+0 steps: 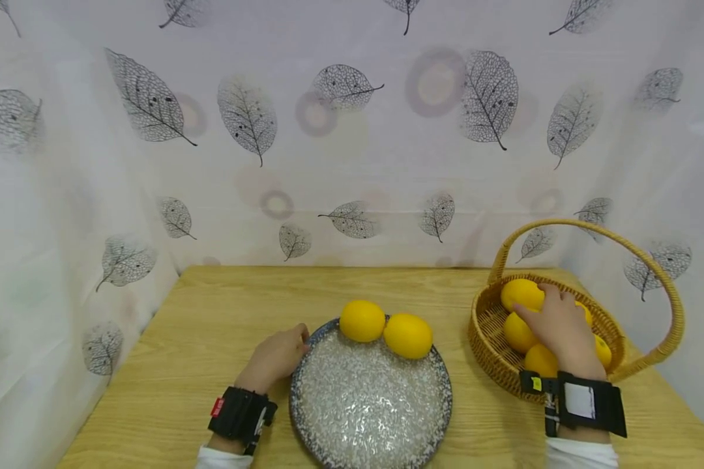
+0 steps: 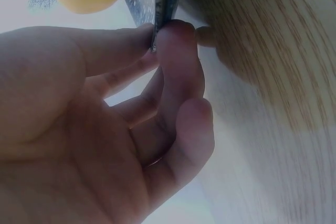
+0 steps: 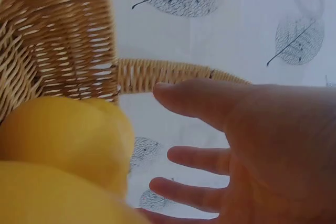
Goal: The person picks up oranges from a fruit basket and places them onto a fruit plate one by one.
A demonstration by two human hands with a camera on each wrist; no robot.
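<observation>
My left hand point(image 1: 276, 358) pinches the left rim of a round speckled grey plate point(image 1: 369, 410) with a dark edge. In the left wrist view, the thumb point(image 2: 118, 48) lies on one face of the rim and a fingertip point(image 2: 178, 40) on the other. Two yellow lemons, a left one point(image 1: 362, 320) and a right one point(image 1: 408, 335), sit side by side at the plate's far edge. My right hand point(image 1: 563, 326) hovers over several lemons point(image 1: 519, 332) inside a wicker basket point(image 1: 487, 352). Its fingers are spread, with nothing between them in the right wrist view.
The basket's tall handle point(image 1: 674, 312) arches up and leans right, beyond my right hand. Everything stands on a wood-grain table point(image 1: 240, 293). A pale leaf-print curtain point(image 1: 375, 169) hangs behind the table and along both sides.
</observation>
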